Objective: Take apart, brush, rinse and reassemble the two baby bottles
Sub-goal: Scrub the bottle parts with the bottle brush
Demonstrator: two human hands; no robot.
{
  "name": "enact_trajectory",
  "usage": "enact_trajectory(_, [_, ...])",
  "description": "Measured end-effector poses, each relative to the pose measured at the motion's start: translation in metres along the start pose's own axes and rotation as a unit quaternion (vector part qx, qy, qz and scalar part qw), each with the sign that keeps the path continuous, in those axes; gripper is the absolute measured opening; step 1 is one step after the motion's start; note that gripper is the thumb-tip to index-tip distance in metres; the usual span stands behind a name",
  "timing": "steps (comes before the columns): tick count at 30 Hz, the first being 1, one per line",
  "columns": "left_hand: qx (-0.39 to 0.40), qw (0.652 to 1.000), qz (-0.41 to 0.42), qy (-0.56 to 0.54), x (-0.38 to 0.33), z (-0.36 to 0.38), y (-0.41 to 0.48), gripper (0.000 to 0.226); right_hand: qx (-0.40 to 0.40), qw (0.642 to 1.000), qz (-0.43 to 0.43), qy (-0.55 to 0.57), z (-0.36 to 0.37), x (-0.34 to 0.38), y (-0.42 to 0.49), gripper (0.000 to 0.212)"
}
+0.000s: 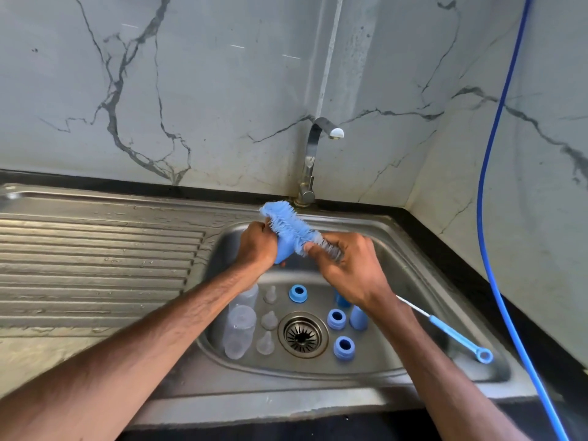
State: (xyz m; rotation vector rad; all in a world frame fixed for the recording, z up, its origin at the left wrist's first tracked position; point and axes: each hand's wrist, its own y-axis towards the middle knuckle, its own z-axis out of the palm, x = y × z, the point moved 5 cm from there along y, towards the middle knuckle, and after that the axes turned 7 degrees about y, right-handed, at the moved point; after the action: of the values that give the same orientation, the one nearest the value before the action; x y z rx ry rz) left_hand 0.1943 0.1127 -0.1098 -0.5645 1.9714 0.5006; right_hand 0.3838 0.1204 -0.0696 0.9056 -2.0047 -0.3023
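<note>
Over the sink basin (410, 259), my left hand (257, 246) grips a blue bottle cap (283, 251). My right hand (350, 268) holds the blue bottle brush (288, 224) just below its bristles, which rest against the cap; the handle (451, 334) trails down to the right. On the basin floor lie clear bottle bodies (240, 326), three clear teats (269, 319), three blue collar rings (337, 319) and blue caps (359, 318) around the drain (302, 335).
A steel tap (313, 160) stands behind the basin, with no water running. A ribbed draining board (95, 265) lies to the left. A blue hose (496, 218) hangs down the right wall. Marble wall behind.
</note>
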Motion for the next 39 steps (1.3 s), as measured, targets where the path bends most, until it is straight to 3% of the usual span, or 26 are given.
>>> enact_trajectory(7, [0.208, 0.970, -0.027, -0.122, -0.010, 0.035, -0.025, 0.086, -0.081, 0.985, 0.120, -0.093, -0.033, -0.047, 0.008, 0.026])
enact_trajectory(10, [0.306, 0.941, -0.071, -0.125, -0.005, 0.043, -0.032, 0.088, -0.092, 0.977, 0.155, -0.117, -0.043, -0.061, 0.011, 0.023])
enact_trajectory(12, [0.337, 0.927, -0.079, -0.141, -0.004, 0.051, -0.034, 0.076, -0.079, 0.975, 0.175, -0.110, -0.043, -0.071, 0.012, 0.021])
enact_trajectory(15, [0.358, 0.926, -0.040, -0.117, -0.002, 0.069, -0.039, 0.045, -0.063, 0.974, 0.192, -0.106, -0.042, -0.085, 0.009, 0.016])
enact_trajectory(18, [0.361, 0.930, 0.067, 0.006, 0.004, 0.082, -0.047, 0.027, -0.055, 0.974, 0.196, -0.101, -0.039, -0.094, 0.008, 0.018])
enact_trajectory(24, [0.341, 0.914, 0.166, 0.143, -0.008, 0.118, -0.052, 0.026, -0.096, 0.967, 0.215, -0.094, -0.053, -0.103, 0.009, 0.032])
enact_trajectory(30, [0.356, 0.867, 0.240, 0.254, -0.015, 0.179, -0.066, 0.044, -0.126, 0.962, 0.221, -0.096, -0.063, -0.111, 0.005, 0.034])
enact_trajectory(35, [0.409, 0.789, 0.315, 0.334, -0.009, 0.216, -0.077, 0.054, -0.131, 0.960, 0.226, -0.102, -0.065, -0.112, 0.003, 0.036])
enact_trajectory(39, [0.418, 0.758, 0.329, 0.378, -0.001, 0.225, -0.080, 0.059, -0.122, 0.962, 0.223, -0.097, -0.064, -0.112, 0.002, 0.032])
